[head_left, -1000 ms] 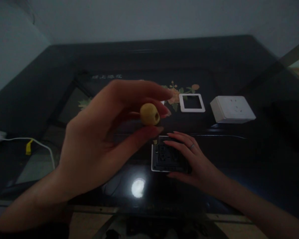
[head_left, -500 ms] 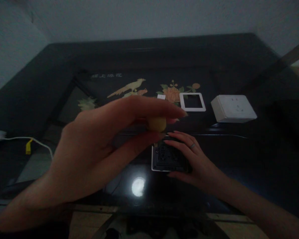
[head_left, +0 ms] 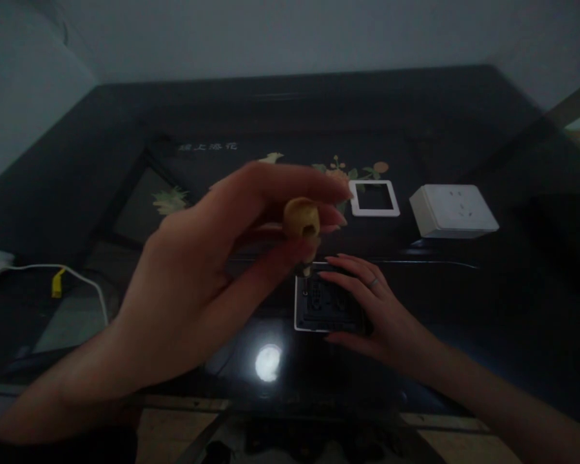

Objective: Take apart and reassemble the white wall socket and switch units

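Yellow-handled, a tool point(head_left: 299, 218) is sitting pinched in my closed left hand point(head_left: 193, 270), and I am seemingly turning a screw point(head_left: 305, 293) in the dark-backed panel point(head_left: 319, 316) my half-spread right hand point(head_left: 379, 309) is gripping on the worktop point(head_left: 464, 309). The next move is probably calling for steady, aligned pressure; beyond, blurred white Chinese characters point(head_left: 207, 147) are showing, no brand legible.

Two hands, one shiny ring, one dark sleeve.
The left hand point(head_left: 183, 283) has smooth nails that stick out past the fingertips, and a plain black sleeve point(head_left: 91, 448) sits low on that arm. The right hand point(head_left: 384, 316) has long nails too, and a thin silver ring point(head_left: 374, 282) goes around one finger.
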`<state>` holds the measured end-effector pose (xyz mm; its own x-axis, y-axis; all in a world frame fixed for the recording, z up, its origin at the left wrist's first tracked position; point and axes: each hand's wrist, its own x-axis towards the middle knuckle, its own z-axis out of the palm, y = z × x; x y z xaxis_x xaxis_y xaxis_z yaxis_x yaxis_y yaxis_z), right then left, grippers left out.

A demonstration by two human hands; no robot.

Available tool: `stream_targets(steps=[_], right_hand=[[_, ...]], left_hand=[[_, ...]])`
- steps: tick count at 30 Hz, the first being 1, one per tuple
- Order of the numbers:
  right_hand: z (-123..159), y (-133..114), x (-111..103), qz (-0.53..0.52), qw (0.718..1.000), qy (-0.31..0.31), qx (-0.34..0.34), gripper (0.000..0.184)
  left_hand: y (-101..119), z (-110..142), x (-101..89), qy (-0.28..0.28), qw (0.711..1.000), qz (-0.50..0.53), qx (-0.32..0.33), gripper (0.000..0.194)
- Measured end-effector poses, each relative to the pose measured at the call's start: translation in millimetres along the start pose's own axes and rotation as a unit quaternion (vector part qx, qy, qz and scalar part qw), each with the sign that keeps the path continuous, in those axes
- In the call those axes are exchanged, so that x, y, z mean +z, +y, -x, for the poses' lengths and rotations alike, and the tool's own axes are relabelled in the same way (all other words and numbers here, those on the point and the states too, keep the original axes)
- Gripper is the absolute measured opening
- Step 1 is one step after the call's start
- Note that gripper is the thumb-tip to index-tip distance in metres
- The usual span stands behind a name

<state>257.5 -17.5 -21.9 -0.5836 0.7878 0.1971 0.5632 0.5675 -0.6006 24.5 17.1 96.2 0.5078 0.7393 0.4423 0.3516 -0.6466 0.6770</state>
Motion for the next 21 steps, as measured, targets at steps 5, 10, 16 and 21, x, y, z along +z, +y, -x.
stream_targets(steps=[5,10,16,21], right_hand=[[1,1,0,-0.007,1.000,0.000,0.003,0.072],[2,0,0,-0.007,1.000,-0.005,0.006,0.071],[1,2,2,-0.001,1.000,-0.005,0.006,0.071],[1,1,1,-0.006,1.000,-0.002,0.003,0.070]], left_hand=[[-6,-2,4.6,0.029,0.999,-0.040,0.004,0.026],[-12,-5,9.1,0.110,0.990,-0.054,0.075,0.027],[4,0,-0.4,-0.068,0.997,0.029,-0.023,0.034],[-3,-3,8.5,0.072,0.994,-0.057,0.051,0.017]])
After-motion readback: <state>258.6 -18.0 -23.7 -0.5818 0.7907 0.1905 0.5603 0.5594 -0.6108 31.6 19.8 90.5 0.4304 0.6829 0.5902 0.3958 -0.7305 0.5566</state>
